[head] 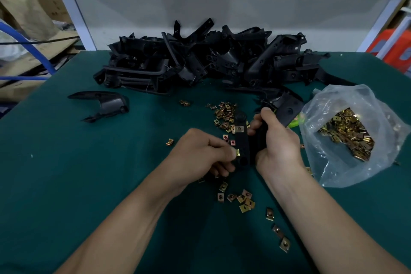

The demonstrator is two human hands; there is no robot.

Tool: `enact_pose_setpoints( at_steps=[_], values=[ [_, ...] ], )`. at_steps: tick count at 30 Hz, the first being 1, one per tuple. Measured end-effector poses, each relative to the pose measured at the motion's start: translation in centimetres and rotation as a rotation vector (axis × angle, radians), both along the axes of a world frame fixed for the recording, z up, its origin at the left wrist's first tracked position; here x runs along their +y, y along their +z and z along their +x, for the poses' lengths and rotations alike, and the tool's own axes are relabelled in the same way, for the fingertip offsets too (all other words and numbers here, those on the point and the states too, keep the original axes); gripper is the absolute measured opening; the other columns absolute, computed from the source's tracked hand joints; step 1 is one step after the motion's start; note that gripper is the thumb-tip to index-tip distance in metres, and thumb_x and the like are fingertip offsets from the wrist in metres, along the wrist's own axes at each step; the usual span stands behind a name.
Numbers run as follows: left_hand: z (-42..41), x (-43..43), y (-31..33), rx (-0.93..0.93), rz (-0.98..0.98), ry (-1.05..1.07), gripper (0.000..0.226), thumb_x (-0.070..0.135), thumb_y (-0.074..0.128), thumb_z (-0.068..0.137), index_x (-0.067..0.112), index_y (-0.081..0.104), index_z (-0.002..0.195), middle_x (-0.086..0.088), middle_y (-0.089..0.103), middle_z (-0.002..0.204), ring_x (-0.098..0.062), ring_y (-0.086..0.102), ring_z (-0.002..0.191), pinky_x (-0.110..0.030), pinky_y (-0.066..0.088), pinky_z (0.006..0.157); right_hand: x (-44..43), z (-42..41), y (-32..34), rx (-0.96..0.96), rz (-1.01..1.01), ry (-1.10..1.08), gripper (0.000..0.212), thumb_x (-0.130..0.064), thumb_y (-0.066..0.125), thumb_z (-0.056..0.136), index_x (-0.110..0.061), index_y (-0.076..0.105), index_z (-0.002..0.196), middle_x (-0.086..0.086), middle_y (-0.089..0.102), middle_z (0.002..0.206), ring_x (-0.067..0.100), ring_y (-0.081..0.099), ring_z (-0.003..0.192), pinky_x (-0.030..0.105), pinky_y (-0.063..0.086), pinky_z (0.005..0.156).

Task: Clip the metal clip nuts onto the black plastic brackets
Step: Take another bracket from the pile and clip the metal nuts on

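With our right hand [278, 140] wrapped round the long black plastic bracket [241, 140] above the green mat [111, 173] and our left hand [200, 151] pinching a small brass-coloured metal clip nut [237, 152] against its near edge, we judge that an off-line push could seat the nut crooked or flick it among the scattered nuts [224, 115].

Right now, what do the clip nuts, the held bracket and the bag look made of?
The clip nuts: metal by the look, brassy yellow plated sheen. The bracket: matte black moulded plastic, likely. The bag: thin clear plastic film, crinkled and glossy.
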State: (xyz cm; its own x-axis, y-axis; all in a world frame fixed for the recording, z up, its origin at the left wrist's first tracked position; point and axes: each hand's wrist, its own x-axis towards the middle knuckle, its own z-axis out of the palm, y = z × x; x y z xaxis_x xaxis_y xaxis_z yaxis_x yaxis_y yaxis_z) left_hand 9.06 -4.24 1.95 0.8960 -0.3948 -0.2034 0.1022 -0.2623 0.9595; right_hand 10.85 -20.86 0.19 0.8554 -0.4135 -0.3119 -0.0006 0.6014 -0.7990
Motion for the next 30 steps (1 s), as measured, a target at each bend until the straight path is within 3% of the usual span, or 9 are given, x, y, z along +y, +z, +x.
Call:
enact_pose_setpoints(
  at_steps=[5,9,13,18,21,23,25,27,30],
  values=[
    [-0.2,-0.5,-0.6,-0.024,-0.043,0.091,0.023,0.011,0.072,0.092,0.021,0.081,0.073,-0.006,0.077,0.072,-0.013,0.071,0.064,-0.018,0.053,0.059,0.3,-0.1,0.4,-0.062,-0.112,-0.052,0.027,-0.022,0.066,0.099,-0.010,0.066,0.075,0.001,0.059,0.059,0.013,0.053,0.047,0.023,0.047,0.046],
    [-0.4,-1.0,-1.1,-0.048,-0.036,0.142,0.021,0.017,0.078,0.088,0.025,0.082,0.070,-0.005,0.076,0.072,-0.011,0.068,0.067,-0.024,0.054,0.066,0.9,-0.4,0.3,-0.095,-0.155,-0.047,0.029,-0.022,0.064,0.100,-0.010,0.066,0.074,0.002,0.060,0.060,0.014,0.053,0.049,0.024,0.047,0.047],
    [-0.3,-1.0,-0.7,-0.036,-0.132,0.059,0.026,0.015,0.074,0.092,0.022,0.081,0.068,-0.002,0.074,0.069,-0.008,0.068,0.065,-0.018,0.053,0.063,1.0,-0.4,0.4,-0.013,0.005,-0.009,0.027,-0.026,0.066,0.100,-0.012,0.065,0.077,0.001,0.060,0.062,0.013,0.053,0.049,0.025,0.048,0.049],
    [0.0,0.1,0.1,0.042,-0.334,-0.079,0.022,0.030,0.069,0.090,0.016,0.081,0.079,-0.008,0.075,0.081,-0.014,0.069,0.073,-0.023,0.055,0.070,1.0,-0.7,0.7,0.000,0.241,0.115,0.026,-0.031,0.068,0.098,-0.011,0.066,0.081,0.001,0.059,0.065,0.014,0.053,0.051,0.027,0.051,0.050],
    [0.0,0.2,0.0,0.031,-0.372,-0.135,0.017,0.027,0.068,0.087,0.019,0.082,0.080,-0.003,0.075,0.079,-0.013,0.067,0.071,-0.022,0.053,0.069,1.2,-0.9,0.9,-0.001,0.243,0.146,0.029,-0.034,0.067,0.098,-0.014,0.066,0.078,-0.002,0.056,0.065,0.015,0.052,0.055,0.028,0.049,0.051],
    [-0.2,-0.2,-0.2,0.007,-0.366,-0.116,0.017,0.029,0.069,0.085,0.020,0.081,0.076,-0.003,0.074,0.076,-0.012,0.066,0.068,-0.022,0.053,0.068,1.1,-1.0,0.7,0.051,0.233,0.134,0.029,-0.035,0.069,0.097,-0.015,0.067,0.076,0.000,0.059,0.069,0.021,0.054,0.068,0.031,0.049,0.057],
    [-0.3,-0.9,-0.4,-0.026,-0.365,-0.093,0.017,0.027,0.069,0.086,0.019,0.080,0.076,-0.007,0.073,0.076,-0.014,0.065,0.066,-0.023,0.054,0.068,0.9,-1.2,0.6,0.122,0.251,0.160,0.026,-0.040,0.069,0.096,-0.016,0.066,0.086,0.004,0.059,0.089,0.025,0.053,0.081,0.034,0.046,0.060],
    [-0.4,-1.3,-0.5,-0.062,-0.357,-0.090,0.018,0.024,0.067,0.090,0.016,0.078,0.077,-0.009,0.071,0.076,-0.015,0.064,0.066,-0.023,0.053,0.068,0.7,-1.3,0.4,0.183,0.246,0.186,0.028,-0.044,0.067,0.096,-0.017,0.063,0.098,0.004,0.058,0.098,0.023,0.055,0.077,0.031,0.046,0.055],
    [-0.3,-1.1,-0.6,-0.116,-0.262,-0.008,0.027,0.012,0.061,0.101,0.015,0.077,0.079,-0.009,0.072,0.077,-0.015,0.065,0.069,-0.023,0.053,0.070,0.8,-1.1,0.4,0.118,0.214,0.080,0.023,-0.032,0.067,0.098,-0.013,0.065,0.086,0.004,0.062,0.079,0.019,0.057,0.066,0.029,0.051,0.053]
  ],
)
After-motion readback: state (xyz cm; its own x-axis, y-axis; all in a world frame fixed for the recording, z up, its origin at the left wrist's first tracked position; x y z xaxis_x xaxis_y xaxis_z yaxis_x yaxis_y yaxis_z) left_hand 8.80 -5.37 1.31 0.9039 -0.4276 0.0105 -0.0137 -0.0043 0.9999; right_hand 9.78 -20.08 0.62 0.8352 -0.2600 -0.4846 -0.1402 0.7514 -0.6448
